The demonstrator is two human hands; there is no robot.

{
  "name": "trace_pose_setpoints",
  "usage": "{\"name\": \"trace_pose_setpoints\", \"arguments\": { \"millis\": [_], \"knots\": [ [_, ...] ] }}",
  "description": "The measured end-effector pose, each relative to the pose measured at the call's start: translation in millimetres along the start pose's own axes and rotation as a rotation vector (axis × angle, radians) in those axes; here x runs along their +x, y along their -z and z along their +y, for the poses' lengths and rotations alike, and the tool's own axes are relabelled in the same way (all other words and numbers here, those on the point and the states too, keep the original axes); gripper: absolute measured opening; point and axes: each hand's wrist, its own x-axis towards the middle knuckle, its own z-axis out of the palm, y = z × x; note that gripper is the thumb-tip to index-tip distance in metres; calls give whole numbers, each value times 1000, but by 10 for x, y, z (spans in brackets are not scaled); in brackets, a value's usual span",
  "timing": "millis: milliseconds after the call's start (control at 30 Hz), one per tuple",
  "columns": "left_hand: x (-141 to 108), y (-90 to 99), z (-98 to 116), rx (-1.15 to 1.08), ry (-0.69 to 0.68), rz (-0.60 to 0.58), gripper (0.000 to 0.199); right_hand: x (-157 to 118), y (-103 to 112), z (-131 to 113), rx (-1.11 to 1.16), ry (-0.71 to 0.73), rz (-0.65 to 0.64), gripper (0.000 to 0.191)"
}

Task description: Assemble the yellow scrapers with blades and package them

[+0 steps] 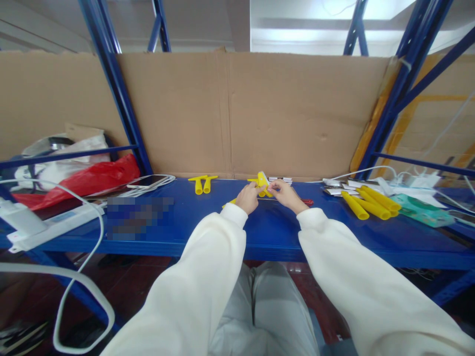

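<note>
My left hand [247,198] is closed on a yellow plastic scraper-like piece [263,180] with a pale strip along its upper edge. The fingers of my right hand [285,193] pinch at this piece's right side; whatever small part lies between them is hidden. Close behind my hands, more yellow plastic partly shows. A red-handled tool [307,201] lies by my right wrist, its thin shaft running behind that hand. Several white and dark strips [280,180] rest near the cardboard. Left of my hands stand two yellow T-shaped pieces [203,184] with hollow round handles.
Several yellow tubular handles [371,202] lie at right beside white strips and a green packet [423,210]. A phone [148,181] with white cable, a power strip [55,227] and a red bag [85,183] are at left. Cardboard [289,113] walls the blue table's [208,227] back.
</note>
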Motion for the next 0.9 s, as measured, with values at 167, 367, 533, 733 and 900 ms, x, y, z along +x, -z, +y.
{"name": "trace_pose_setpoints", "arguments": {
  "millis": [167,367,533,733,900],
  "knots": [
    [3,-5,1,-12,5,9,54,12,-19,41,-20,8,-17,9],
    [5,0,1,-20,22,13,55,-1,-25,41,-2,14,-8,5],
    [17,-16,-15,-26,56,14,55,-21,13,11,-93,123,-25,13],
    [17,-21,-12,-21,62,18,55,-16,12,11,-144,153,-29,17],
    [12,-11,-2,-13,55,4,56,-9,10,23,-123,151,-26,13]
  ]
}}
